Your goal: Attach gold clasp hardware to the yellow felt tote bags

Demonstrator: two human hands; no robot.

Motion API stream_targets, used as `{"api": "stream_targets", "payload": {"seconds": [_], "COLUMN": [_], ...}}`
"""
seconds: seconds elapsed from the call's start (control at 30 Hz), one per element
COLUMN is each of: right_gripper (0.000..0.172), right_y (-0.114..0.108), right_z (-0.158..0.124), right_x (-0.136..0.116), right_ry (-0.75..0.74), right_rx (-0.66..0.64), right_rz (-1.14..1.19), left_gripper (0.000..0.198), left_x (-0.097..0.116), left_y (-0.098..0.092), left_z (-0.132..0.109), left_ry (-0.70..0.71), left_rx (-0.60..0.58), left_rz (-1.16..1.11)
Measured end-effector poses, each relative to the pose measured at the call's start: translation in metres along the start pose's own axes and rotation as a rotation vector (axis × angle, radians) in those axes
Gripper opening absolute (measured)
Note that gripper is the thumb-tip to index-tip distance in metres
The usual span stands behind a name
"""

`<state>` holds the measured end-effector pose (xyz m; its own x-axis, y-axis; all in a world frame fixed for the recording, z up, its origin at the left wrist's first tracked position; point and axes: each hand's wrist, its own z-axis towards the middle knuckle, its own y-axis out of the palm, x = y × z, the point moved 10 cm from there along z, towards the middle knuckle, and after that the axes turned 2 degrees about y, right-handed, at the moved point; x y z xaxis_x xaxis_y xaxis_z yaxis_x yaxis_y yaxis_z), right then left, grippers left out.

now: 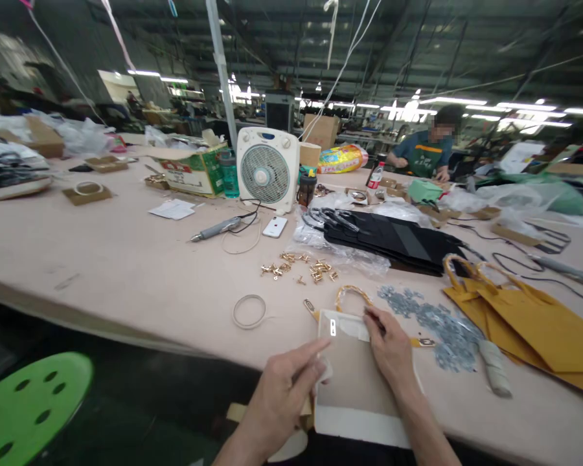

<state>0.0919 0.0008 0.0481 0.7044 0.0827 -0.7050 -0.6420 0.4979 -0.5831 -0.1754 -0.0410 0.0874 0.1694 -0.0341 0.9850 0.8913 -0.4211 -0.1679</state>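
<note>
Here: left hand fingers curled, pinching panel edge; right hand loosely spread, pressing panel top.

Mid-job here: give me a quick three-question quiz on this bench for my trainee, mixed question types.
1. True or false: the left hand and right hand both rest on the white template board.
2. Which lies just right of the right hand? A) white box fan B) pile of silver metal pieces C) green stool
3. Fill in: the loose gold fittings lie on the table between the board and the ____ fan.

Key: 1 true; 2 B, the silver metal pieces; 3 white.
</note>
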Motion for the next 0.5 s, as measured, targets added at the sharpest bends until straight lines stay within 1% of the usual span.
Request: {"api": "stream_targets", "payload": {"seconds": [0.07,0.1,0.13,0.17,0.23,0.27,0.33,0.4,0.5], "right_gripper": [0.035,0.034,0.031,0.028,0.021,0.019,0.022,0.023,0.018], "right_y": [-0.013,-0.018,-0.021,-0.02,-0.014,-0.01,-0.004,0.002,0.011], "right_z": [-0.004,-0.008,-0.012,-0.016,-0.03,-0.038,-0.053,-0.061,-0.067], "right_x": [-0.006,-0.014,-0.025,-0.041,-0.081,-0.102,-0.137,-0.157,-0.167], "right_ry": [0.038,0.045,0.035,0.002,-0.124,-0.203,-0.338,-0.405,-0.427], "right_rx": [0.058,0.058,0.024,-0.041,-0.217,-0.299,-0.404,-0.455,-0.512], "right_rz": [0.06,0.096,0.134,0.17,0.227,0.242,0.253,0.259,0.278], "left_gripper": [0.056,0.06,0.062,0.062,0.06,0.06,0.06,0.061,0.06], "left_x": [0.01,0.014,0.017,0.019,0.02,0.02,0.019,0.019,0.018], "left_y": [0.0,0.0,-0.001,0.0,0.002,0.003,0.005,0.005,0.007], "left_z": [-0.001,-0.002,-0.004,-0.005,-0.007,-0.007,-0.009,-0.01,-0.013], "left_ry": [0.02,0.03,0.039,0.044,0.047,0.047,0.048,0.063,0.1], "left_rx": [-0.028,-0.037,-0.043,-0.049,-0.067,-0.077,-0.088,-0.094,-0.117], "left_rz": [0.096,0.131,0.159,0.188,0.255,0.289,0.341,0.368,0.405]}}
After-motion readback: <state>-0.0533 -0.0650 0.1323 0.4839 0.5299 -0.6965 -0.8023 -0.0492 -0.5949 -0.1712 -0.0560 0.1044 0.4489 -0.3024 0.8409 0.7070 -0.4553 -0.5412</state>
